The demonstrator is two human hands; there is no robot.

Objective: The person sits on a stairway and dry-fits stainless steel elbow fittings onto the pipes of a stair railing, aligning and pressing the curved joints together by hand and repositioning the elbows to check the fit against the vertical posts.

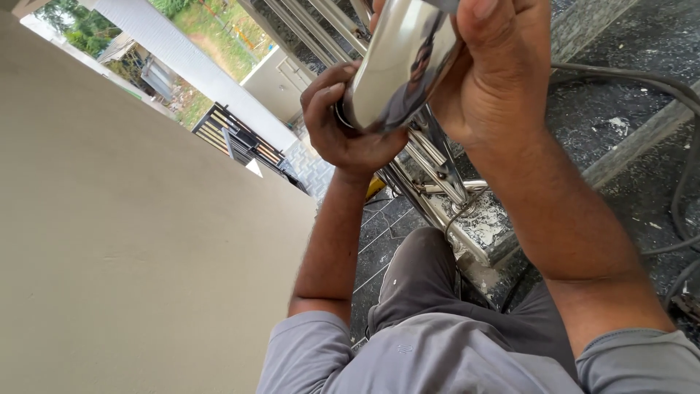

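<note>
Both hands hold one shiny steel pipe (397,66) up high, above the railing (430,168). Left hand (343,124) cups its end; right hand (496,73) wraps the top. Best to grip tight, because smooth metal looks slippery.

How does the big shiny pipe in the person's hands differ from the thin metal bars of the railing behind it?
The shiny pipe is thick and mirror-smooth, reflecting the scene; the railing bars are much thinner. The pipe is held up by both the left hand and the right hand, while the bars stand fixed in the railing, untouched. The pipe appears as one piece; the bars run in a parallel row. Both look like polished steel.
</note>
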